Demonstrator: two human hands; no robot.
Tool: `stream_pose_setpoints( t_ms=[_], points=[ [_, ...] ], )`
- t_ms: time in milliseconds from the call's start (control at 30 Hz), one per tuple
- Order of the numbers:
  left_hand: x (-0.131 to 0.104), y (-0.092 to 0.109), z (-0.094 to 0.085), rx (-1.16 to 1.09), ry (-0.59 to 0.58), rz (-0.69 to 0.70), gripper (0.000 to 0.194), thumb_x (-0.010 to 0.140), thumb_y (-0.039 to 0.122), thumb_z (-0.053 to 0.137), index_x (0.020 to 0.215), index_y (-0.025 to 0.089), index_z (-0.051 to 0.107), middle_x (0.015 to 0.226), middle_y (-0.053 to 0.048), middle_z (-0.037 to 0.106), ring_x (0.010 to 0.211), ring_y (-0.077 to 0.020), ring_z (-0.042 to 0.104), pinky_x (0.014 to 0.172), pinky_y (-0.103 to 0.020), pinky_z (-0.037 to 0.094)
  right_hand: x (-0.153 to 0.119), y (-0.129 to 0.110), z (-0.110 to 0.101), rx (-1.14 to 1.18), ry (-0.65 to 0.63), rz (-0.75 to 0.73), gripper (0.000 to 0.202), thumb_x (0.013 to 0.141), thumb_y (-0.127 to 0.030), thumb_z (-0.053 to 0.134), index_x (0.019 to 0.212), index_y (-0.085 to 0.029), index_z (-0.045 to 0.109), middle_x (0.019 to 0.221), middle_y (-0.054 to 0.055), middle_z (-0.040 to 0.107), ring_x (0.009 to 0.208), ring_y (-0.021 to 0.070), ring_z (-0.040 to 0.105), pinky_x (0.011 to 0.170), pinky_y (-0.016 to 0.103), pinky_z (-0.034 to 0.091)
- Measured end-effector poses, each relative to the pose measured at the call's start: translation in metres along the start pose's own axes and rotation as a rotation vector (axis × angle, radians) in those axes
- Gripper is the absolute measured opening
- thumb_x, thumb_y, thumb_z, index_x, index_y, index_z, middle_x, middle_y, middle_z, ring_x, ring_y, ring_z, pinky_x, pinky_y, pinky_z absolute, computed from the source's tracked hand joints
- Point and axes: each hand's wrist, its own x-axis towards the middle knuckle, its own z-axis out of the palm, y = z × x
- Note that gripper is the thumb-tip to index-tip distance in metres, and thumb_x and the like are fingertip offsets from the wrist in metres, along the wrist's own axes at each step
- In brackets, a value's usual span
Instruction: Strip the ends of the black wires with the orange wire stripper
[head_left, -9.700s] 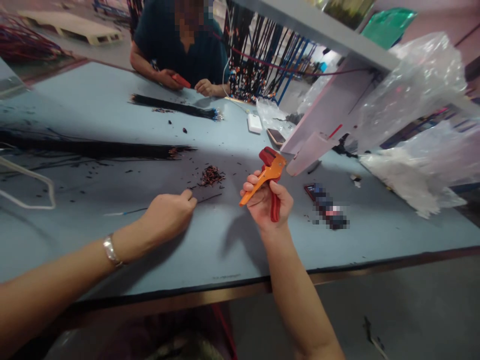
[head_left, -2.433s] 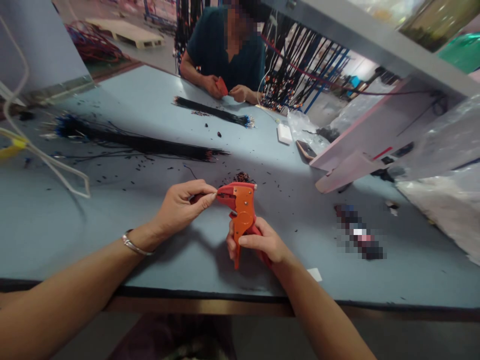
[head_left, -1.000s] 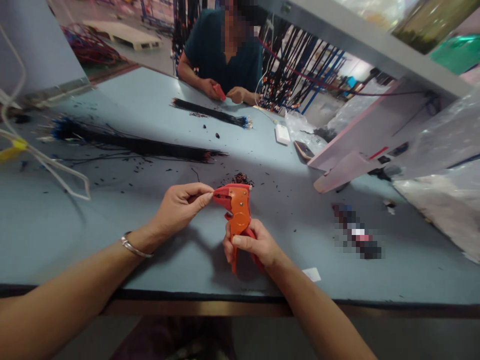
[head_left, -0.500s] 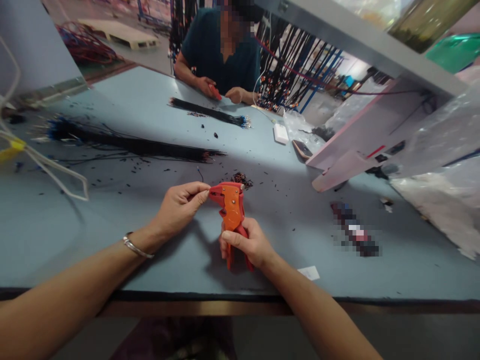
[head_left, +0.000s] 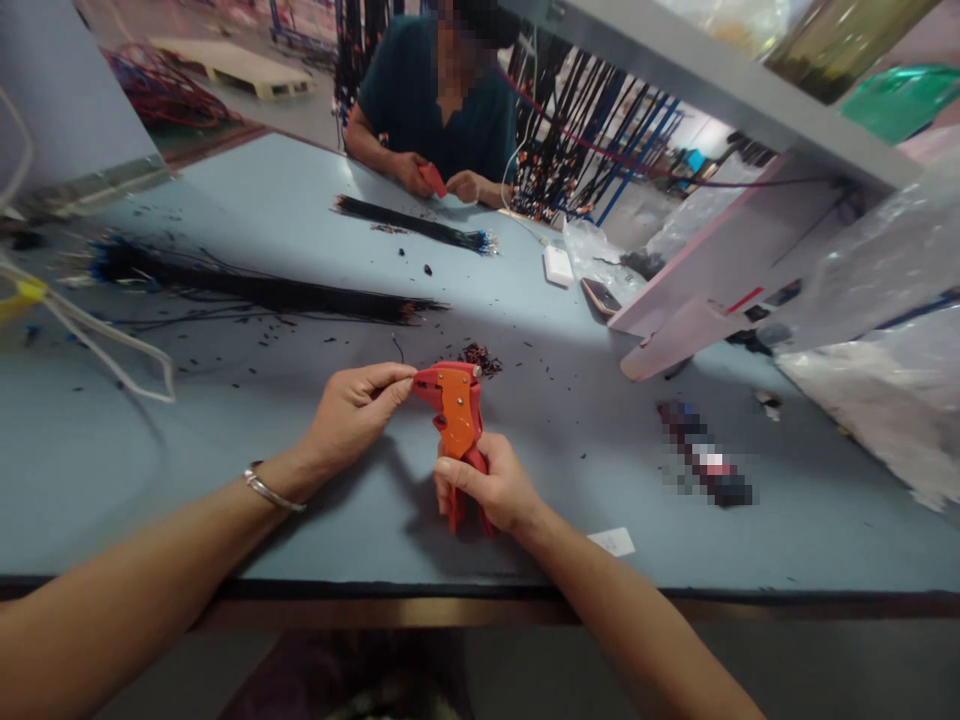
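Upright in my right hand (head_left: pixel 495 485) is a red and orange wire stripper (head_left: pixel 459 412), with my fingers and thumb wrapped round its handles. My left hand (head_left: pixel 364 405) pinches thumb and forefinger together right at the stripper's jaws. A thin dark wire (head_left: pixel 398 348) sticks up just behind those fingertips; the pinched part is hidden by the fingers. Beyond the stripper's head lies a small heap of black and copper-coloured offcuts (head_left: pixel 481 359). Farther back, a long bundle of black wires (head_left: pixel 277 292) stretches across the table.
Across the table (head_left: pixel 300 540) a co-worker (head_left: pixel 439 110) holds a red tool (head_left: pixel 433 180) near a second wire bundle (head_left: pixel 409 222). A white box (head_left: pixel 557 266) and a phone (head_left: pixel 600 297) lie by a slanted panel (head_left: pixel 720 250). A white cable loop (head_left: pixel 124 350) hangs at left.
The stripper's handles seem slightly closer together, and its orange body sits a little differently against the red jaws. My left hand keeps its pinch at the jaws. The whole view has shifted slightly.
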Motion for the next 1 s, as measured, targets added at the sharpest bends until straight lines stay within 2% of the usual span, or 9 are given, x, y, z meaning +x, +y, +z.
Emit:
stream_pose_setpoints(
  t_ms=[200,333,533,733,1000],
  points=[
    [0.0026,-0.0036,0.0027,-0.006,0.006,-0.006,0.024,0.082,0.034,0.061,0.087,0.016,0.076,0.086,-0.006,0.077,0.080,-0.0207,0.069,0.075,-0.028,0.054,0.0055,0.0084,0.0027,0.011,0.103,-0.043,0.037,0.077,-0.044,0.071,0.062,-0.019,0.048,0.041,-0.005,0.050,0.032,0.0079,0.044,0.033,0.019,0.035],
    [0.0048,-0.0047,0.0040,-0.010,0.007,-0.005,0.024,0.081,0.035,0.063,0.087,0.016,0.076,0.086,-0.006,0.077,0.080,-0.0217,0.069,0.075,-0.029,0.055,0.0078,0.0067,-0.0005,0.081,0.028,-0.025,0.036,0.076,-0.045,0.070,0.065,-0.018,0.051,0.047,-0.003,0.056,0.036,0.0093,0.050,0.037,0.019,0.041],
    [0.0059,-0.0040,0.0036,0.040,-0.022,0.005,0.025,0.083,0.036,0.061,0.086,0.017,0.076,0.082,-0.005,0.077,0.076,-0.0202,0.068,0.071,-0.027,0.053,0.0065,0.0059,-0.0049,0.242,-0.060,-0.009,0.034,0.075,-0.045,0.072,0.081,-0.018,0.053,0.057,-0.001,0.062,0.045,0.0121,0.055,0.042,0.022,0.049],
    [0.0054,-0.0054,0.0032,0.092,0.005,0.013,0.024,0.082,0.037,0.062,0.085,0.017,0.076,0.080,-0.004,0.076,0.073,-0.0187,0.066,0.068,-0.025,0.052,0.0035,0.0045,-0.0051,0.298,-0.083,0.005,0.037,0.074,-0.044,0.074,0.089,-0.017,0.053,0.064,0.000,0.064,0.052,0.0140,0.060,0.048,0.025,0.052],
    [0.0029,-0.0052,0.0021,0.127,0.012,0.034,0.024,0.084,0.037,0.061,0.084,0.018,0.075,0.077,-0.003,0.075,0.071,-0.0178,0.065,0.065,-0.024,0.050,0.0034,0.0062,-0.0040,0.309,-0.069,0.009,0.037,0.074,-0.044,0.074,0.088,-0.017,0.054,0.064,0.000,0.063,0.051,0.0140,0.059,0.047,0.026,0.052]
  ],
)
